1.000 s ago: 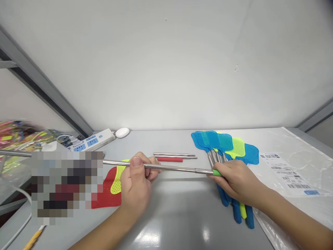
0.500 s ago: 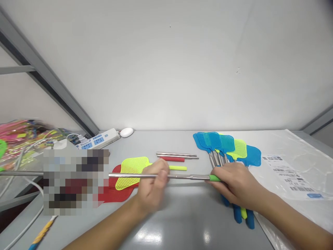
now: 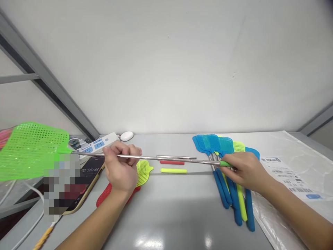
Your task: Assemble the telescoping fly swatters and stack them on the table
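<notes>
A green fly swatter [image 3: 36, 149] with a long metal telescopic rod stretches across the view, its mesh head at the far left. My left hand [image 3: 122, 168] is closed around the rod, palm turned up, partway towards the head. My right hand [image 3: 244, 170] grips the green handle, most of which its fingers hide. Below the right hand lies a fan of blue and yellow fly swatters [image 3: 208, 143]. Behind the rod lie a yellow handle [image 3: 173, 171], a red handle [image 3: 172, 162] and thin metal rods [image 3: 166, 156]. A yellow swatter head [image 3: 143, 173] rests partly over a red one [image 3: 104, 195].
A phone [image 3: 90, 180], partly blurred out, lies at the left beside a cable. Behind it are a power strip [image 3: 104, 143] and a white oval object [image 3: 127, 135]. A plastic mailing bag [image 3: 291, 152] with a label covers the right side. A wall stands behind the table.
My left hand has slid left along the rod and turned palm up. The swatter's green head has come into view at left. My right hand has shifted slightly right with the handle.
</notes>
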`<state>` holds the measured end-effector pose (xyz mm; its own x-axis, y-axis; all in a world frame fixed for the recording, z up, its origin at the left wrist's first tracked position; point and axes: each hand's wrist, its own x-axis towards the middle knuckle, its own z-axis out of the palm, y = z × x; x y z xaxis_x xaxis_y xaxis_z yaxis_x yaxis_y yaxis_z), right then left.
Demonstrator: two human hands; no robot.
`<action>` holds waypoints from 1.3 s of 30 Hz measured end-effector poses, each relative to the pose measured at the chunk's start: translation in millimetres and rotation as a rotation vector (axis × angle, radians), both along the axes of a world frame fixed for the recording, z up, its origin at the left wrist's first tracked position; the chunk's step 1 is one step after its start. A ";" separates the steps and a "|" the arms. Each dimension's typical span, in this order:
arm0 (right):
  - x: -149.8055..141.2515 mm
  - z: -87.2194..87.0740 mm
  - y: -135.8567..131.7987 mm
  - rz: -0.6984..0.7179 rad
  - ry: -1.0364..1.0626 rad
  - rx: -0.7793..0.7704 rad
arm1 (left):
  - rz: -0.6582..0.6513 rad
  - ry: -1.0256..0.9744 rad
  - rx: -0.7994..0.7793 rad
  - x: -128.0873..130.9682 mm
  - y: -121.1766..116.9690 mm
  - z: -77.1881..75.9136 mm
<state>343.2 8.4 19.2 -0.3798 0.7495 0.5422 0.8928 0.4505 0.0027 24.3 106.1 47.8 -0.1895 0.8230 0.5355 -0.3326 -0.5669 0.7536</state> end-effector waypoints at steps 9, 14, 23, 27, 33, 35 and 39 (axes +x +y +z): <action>18.9 -3.4 5.9 -0.092 -0.071 0.025 | 0.078 -0.354 -0.339 -28.6 24.1 24.9; 22.0 -7.0 7.6 -0.084 -0.094 0.038 | 0.094 -0.399 -0.363 -31.8 32.8 19.1; 2.8 -0.8 0.1 -0.077 -0.121 0.013 | 0.066 -0.170 -0.324 7.3 -1.5 -3.8; -9.5 -3.8 -4.1 -0.061 -0.101 -0.078 | -0.010 -0.090 -0.226 25.6 -21.2 -14.3; -19.2 -7.5 -5.2 -0.090 -0.075 -0.129 | 0.036 -0.052 -0.147 33.0 -14.7 -20.2; -30.0 -8.1 -7.8 -0.093 -0.043 -0.180 | -0.005 -0.015 -0.144 42.8 -20.4 -26.5; -52.1 -9.5 -14.8 -0.067 0.061 -0.325 | -0.165 0.109 -0.147 75.5 -45.1 -38.7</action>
<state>291.1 -6.5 9.7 -0.2981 0.9091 0.2909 0.9146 0.3593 -0.1854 99.8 61.0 9.1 0.0068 0.9085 0.4179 -0.3238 -0.3934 0.8605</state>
